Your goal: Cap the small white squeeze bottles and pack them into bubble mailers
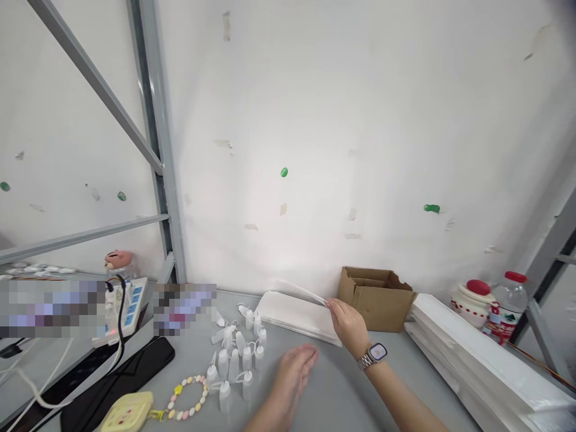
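My right hand (348,326), with a watch on the wrist, pinches the end of a thin white sheet (306,291) seen nearly edge-on. That sheet is tilted over a flat stack of white sheets (292,315) lying on the grey table near the wall; I cannot tell whether they are paper or card. My left hand (294,371) rests low in front of the stack, its fingers stretched out and nothing held. Left of it stand several small white squeeze bottles (246,359) with strap caps, some lying over at the back.
Behind my right hand sits an open brown cardboard box (380,309). Long white packages (477,360) lie along the right, beside a jar (473,302) and a plastic bottle (508,306). On the left are a black phone (135,375), a beaded strap (186,414), a yellow case (128,413) and a power strip (132,312).
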Motion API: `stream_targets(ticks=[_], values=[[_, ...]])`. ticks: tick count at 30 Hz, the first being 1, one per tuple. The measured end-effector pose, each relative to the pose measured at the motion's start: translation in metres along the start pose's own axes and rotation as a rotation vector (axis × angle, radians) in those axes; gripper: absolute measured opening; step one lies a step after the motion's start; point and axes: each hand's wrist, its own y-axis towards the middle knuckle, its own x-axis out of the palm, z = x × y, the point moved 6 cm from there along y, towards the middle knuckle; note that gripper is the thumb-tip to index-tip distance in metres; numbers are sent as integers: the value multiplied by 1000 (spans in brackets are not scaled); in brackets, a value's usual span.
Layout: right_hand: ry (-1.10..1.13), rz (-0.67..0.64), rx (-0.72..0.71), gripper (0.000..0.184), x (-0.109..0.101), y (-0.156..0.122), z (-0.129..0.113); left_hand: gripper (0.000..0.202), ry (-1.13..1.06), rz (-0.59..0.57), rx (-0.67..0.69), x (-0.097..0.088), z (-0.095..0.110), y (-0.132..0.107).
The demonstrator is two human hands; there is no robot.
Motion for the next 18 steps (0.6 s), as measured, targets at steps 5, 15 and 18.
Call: stream_targets(ticks=[5, 15, 18], values=[[65, 126, 197, 34, -61, -18, 0, 38, -11, -41, 46, 4, 7, 2], [352, -638, 685, 29, -59, -100, 20, 45, 141, -131, 110, 12, 5, -2], [336, -346, 533, 34, -68, -61, -4, 42, 248, -205, 71, 18, -10, -1]])
